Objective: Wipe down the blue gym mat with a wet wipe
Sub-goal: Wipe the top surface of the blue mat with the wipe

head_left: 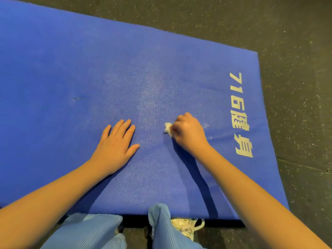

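Right hand (pixel 188 133) grips crumpled wipe (pixel 168 129), which protrudes at its fingertips, on mat (pixel 71 69); left hand (pixel 116 144) lies flat, fingers straight.

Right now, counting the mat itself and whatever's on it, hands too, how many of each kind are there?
Blue gym mat: 1
Wet wipe: 1
Hands: 2, left hand flat on the mat, right hand gripping the wipe
Total: 4

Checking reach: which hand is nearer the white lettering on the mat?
Right. The right hand, gripping the wet wipe, is beside the lettering; the left hand rests flat farther left.
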`<state>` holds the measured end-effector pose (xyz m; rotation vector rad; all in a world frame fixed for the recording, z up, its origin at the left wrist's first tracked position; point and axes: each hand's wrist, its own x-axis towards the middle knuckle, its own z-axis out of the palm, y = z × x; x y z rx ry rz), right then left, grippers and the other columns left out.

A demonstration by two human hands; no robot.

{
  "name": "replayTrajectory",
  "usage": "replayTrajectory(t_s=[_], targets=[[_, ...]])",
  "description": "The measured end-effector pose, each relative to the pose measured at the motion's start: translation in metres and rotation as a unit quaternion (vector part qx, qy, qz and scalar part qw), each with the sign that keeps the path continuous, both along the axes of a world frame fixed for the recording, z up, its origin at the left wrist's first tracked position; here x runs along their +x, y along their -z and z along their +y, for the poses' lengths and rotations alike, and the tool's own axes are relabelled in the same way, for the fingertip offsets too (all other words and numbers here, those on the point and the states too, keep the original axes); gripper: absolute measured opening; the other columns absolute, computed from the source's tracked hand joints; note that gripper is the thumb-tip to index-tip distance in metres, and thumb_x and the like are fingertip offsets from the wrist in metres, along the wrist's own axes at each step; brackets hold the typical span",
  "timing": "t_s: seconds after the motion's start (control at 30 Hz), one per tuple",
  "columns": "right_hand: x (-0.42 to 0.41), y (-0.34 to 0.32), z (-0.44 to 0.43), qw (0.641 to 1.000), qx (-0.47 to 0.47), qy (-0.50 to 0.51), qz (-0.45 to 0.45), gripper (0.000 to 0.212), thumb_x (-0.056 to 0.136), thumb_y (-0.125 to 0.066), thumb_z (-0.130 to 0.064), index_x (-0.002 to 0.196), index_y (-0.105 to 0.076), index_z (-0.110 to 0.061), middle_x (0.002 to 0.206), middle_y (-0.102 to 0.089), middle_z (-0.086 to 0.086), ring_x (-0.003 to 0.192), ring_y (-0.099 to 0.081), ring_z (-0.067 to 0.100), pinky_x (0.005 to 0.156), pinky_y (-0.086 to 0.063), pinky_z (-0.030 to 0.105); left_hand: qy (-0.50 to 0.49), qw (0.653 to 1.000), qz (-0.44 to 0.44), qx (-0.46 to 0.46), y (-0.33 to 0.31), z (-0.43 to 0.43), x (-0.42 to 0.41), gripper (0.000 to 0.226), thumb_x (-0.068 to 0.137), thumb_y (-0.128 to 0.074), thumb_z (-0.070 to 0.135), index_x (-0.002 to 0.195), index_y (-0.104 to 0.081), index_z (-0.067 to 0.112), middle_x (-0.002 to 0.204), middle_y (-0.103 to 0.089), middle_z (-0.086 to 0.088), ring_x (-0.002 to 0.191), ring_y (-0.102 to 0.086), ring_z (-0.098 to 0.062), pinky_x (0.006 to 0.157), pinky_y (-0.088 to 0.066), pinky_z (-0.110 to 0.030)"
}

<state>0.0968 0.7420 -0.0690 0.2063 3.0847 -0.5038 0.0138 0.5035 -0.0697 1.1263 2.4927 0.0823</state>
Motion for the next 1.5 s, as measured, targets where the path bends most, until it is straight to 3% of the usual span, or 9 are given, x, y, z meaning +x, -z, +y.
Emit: replayTrajectory(t_s=[0.13,0.37,0.53,0.73,0.87,0.93,1.13,1.33,1.5], targets=[[-0.004,0.005,-0.002,0.977,-0.005,0.206,0.048,0.033,0.072,-0.078,-0.012,0.05,-0.057,0.0,0.057,-0.052,0.013,0.055,-0.048,0.029,0.049,-0.027,0.029,-0.019,1.0,-0.004,0.0,-0.003,0.001,0.006,0.085,0.085,-0.01,0.058,0.144,-0.04,0.005,0.154,-0.033,-0.012,0.144,-0.026,-0.032,0.114,-0.017,-0.053],[0.026,-0.005,-0.032,0.993,-0.115,-0.008,-0.03,0.019,0.078,-0.058,-0.009,0.062,-0.06,0.001,0.072,-0.056,0.015,0.068,-0.053,0.033,0.052,-0.038,0.033,0.0,0.999,-0.042,-0.007,-0.011,0.001,0.019,0.099,0.072,0.003,0.068,0.152,-0.023,0.017,0.162,-0.011,0.001,0.149,-0.003,-0.02,0.118,-0.002,-0.044],[0.024,0.005,-0.022,0.963,-0.1,0.25,0.027,0.021,0.085,-0.061,-0.009,0.069,-0.064,0.005,0.079,-0.056,0.018,0.074,-0.052,0.034,0.057,-0.03,0.03,0.001,0.999,-0.03,-0.011,-0.008,-0.003,0.026,0.098,0.073,0.006,0.068,0.154,-0.016,0.019,0.162,-0.003,0.003,0.149,0.002,-0.018,0.118,0.002,-0.043],[0.054,-0.023,-0.065,0.986,-0.151,-0.008,-0.065,0.013,0.084,-0.063,-0.012,0.076,-0.069,-0.003,0.087,-0.059,0.011,0.083,-0.054,0.029,0.064,-0.042,0.035,0.005,1.0,-0.026,-0.013,-0.011,-0.004,0.028,0.098,0.073,0.005,0.069,0.154,-0.016,0.018,0.162,-0.005,0.002,0.149,0.0,-0.019,0.118,0.0,-0.044],[0.045,-0.021,-0.031,0.989,-0.089,0.11,-0.041,0.023,0.087,-0.062,-0.011,0.071,-0.066,0.005,0.084,-0.056,0.017,0.079,-0.051,0.034,0.06,-0.04,0.038,-0.001,0.999,-0.03,-0.021,-0.017,0.004,0.027,0.07,0.098,-0.025,0.058,0.154,-0.017,0.016,0.162,-0.007,0.001,0.149,-0.001,-0.019,0.118,0.0,-0.043],[0.044,-0.02,-0.033,0.976,-0.095,0.194,-0.015,0.02,0.085,-0.061,-0.008,0.071,-0.065,0.006,0.083,-0.056,0.018,0.076,-0.052,0.034,0.06,-0.039,0.038,-0.01,0.999,-0.046,-0.007,-0.02,0.007,0.033,0.077,0.091,-0.018,0.062,0.153,-0.019,0.016,0.162,-0.009,0.002,0.149,-0.002,-0.018,0.118,-0.001,-0.042],[0.098,-0.036,-0.077,0.983,-0.166,-0.051,-0.061,0.012,0.082,-0.064,-0.011,0.072,-0.065,-0.003,0.081,-0.058,0.01,0.073,-0.055,0.03,0.059,-0.043,0.035,0.01,0.999,-0.037,0.003,-0.015,0.0,0.056,0.1,0.07,0.005,0.068,0.153,-0.02,0.018,0.162,-0.008,0.003,0.149,-0.001,-0.019,0.117,0.0,-0.044],[0.087,-0.026,-0.055,0.982,-0.115,0.148,0.032,0.023,0.084,-0.059,-0.011,0.064,-0.059,0.001,0.073,-0.053,0.014,0.061,-0.044,0.026,0.052,-0.033,0.033,0.01,1.0,-0.02,0.014,-0.011,-0.001,0.057,0.096,0.074,0.002,0.068,0.153,-0.022,0.018,0.161,-0.012,0.002,0.149,-0.004,-0.018,0.118,-0.001,-0.044],[0.132,-0.041,-0.085,0.983,-0.182,-0.023,-0.015,0.012,0.078,-0.062,-0.015,0.069,-0.063,-0.006,0.077,-0.057,0.009,0.067,-0.055,0.03,0.057,-0.039,0.028,0.01,1.0,-0.007,0.018,-0.011,-0.002,0.057,0.095,0.076,0.0,0.067,0.152,-0.025,0.016,0.161,-0.015,0.0,0.149,-0.007,-0.02,0.118,-0.003,-0.045]])
